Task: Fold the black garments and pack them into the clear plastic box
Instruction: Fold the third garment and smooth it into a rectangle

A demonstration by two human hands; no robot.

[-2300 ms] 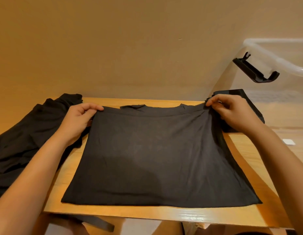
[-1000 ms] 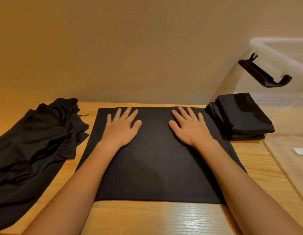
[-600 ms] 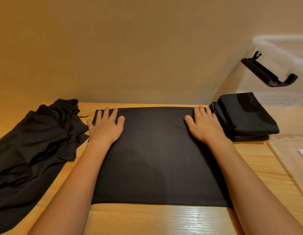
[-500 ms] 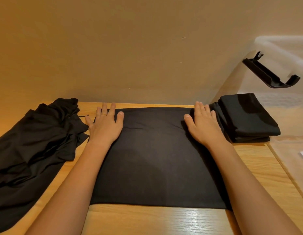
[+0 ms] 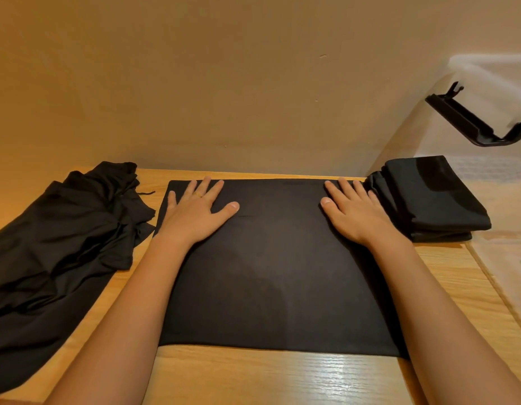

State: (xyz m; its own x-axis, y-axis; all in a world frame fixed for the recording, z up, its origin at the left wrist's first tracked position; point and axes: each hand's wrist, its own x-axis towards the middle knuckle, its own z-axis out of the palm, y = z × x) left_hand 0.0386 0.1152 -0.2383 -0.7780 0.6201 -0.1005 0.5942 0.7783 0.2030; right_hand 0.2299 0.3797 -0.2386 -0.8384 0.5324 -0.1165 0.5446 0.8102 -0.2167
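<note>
A black garment [image 5: 276,267], folded into a flat rectangle, lies in the middle of the wooden table [image 5: 253,378]. My left hand [image 5: 195,211] presses flat on its far left part, fingers spread. My right hand [image 5: 352,211] presses flat on its far right part. A stack of folded black garments [image 5: 428,197] sits at the right, seen through the wall of the clear plastic box [image 5: 487,176]. A loose pile of unfolded black garments [image 5: 58,252] lies at the left.
A black latch handle [image 5: 472,121] hangs on the box's side at the upper right. A beige wall stands right behind the table. Bare wood shows along the near edge in front of the garment.
I laid the garment's far edge down and pressed both hands flat on it. They slid outward toward the far corners, then came slightly back inward.
</note>
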